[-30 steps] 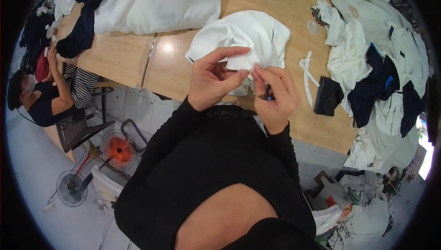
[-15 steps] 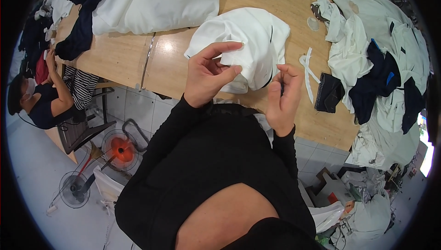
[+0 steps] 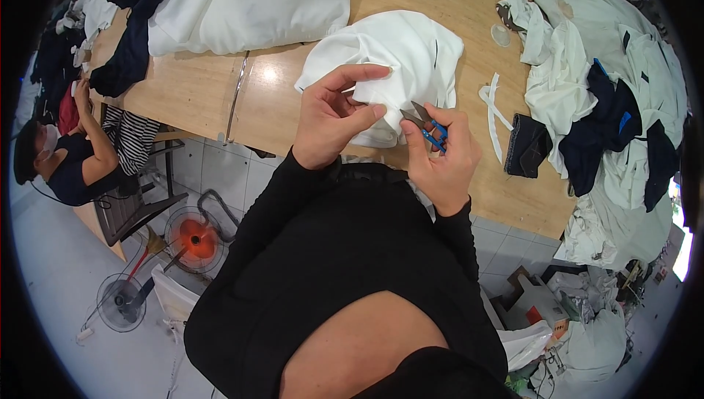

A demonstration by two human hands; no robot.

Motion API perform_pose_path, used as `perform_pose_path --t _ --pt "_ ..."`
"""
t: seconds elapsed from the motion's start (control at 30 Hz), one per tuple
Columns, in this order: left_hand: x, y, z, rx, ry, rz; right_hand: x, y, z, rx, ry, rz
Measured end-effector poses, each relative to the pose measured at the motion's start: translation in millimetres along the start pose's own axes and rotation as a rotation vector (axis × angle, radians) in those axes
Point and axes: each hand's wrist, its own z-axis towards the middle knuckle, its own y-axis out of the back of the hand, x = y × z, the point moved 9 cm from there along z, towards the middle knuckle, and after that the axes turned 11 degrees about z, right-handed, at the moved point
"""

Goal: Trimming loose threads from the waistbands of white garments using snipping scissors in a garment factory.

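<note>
Snips (image 3: 435,133), one blue-handled pair, sit just beside one white garment (image 3: 411,39) at the near edge of the bench (image 3: 506,205). The right hand (image 3: 449,158) clasps them by the handles, blades parted, palm turned inward. The left hand (image 3: 326,124), thumb and forefinger tips apart, grips the garment's fold from the left. One large white bundle (image 3: 257,3) lies beyond, toward the bench's far edge.
</note>
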Motion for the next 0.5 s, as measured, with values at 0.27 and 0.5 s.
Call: perform_pose_path --t 0.27,0.5 --pt "-3 -2 1 0.014 -0.008 0.029 2 0 1 0.005 -0.044 0.007" --pt "-1 0 1 -0.003 0.010 0.042 -11 13 -4 -0.071 -0.162 0.046"
